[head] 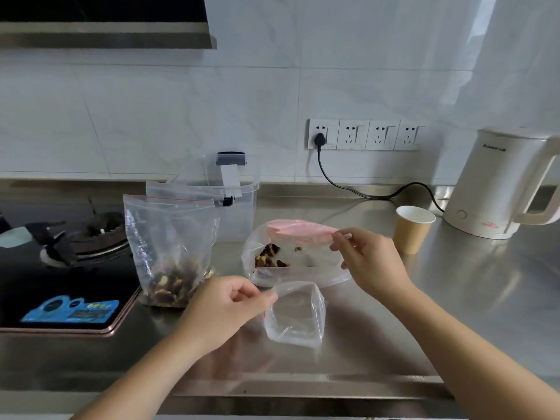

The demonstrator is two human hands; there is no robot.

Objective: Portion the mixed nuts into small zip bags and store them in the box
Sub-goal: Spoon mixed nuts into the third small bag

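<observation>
Two bare forearms reach forward over a stainless steel bench [454, 298]. Nearest, the left hand [224, 310] pinches the top edge of a small empty zip bag [295, 316] between thumb and fingers, holding its mouth open and upright on the bench, probably so it is ready to take nuts. Just behind it, the right hand [369, 259] pinches the right end of the pink zip strip on a wider zip bag [291, 256], lifting that edge so the opening stays wide; a small heap of mixed nuts [268, 257] sits low in the left side of this bag, with a few loose pieces further right. The two bags are very close, the empty one in front, which would suit tipping or passing nuts across. To the left, a tall clear supply bag of mixed nuts [169, 253] stands upright with its nuts settled at the bottom, beside the edge of a black gas hob [60, 268]. Behind the supply bag stands the clear plastic storage box [239, 207], open at the top, with what seems to be more clear bags leaning in or against it. Further right stand a brown paper cup [412, 231] and a white electric kettle [497, 183], whose black cord [363, 192] runs to a row of wall sockets [363, 134] on the tiled wall.
</observation>
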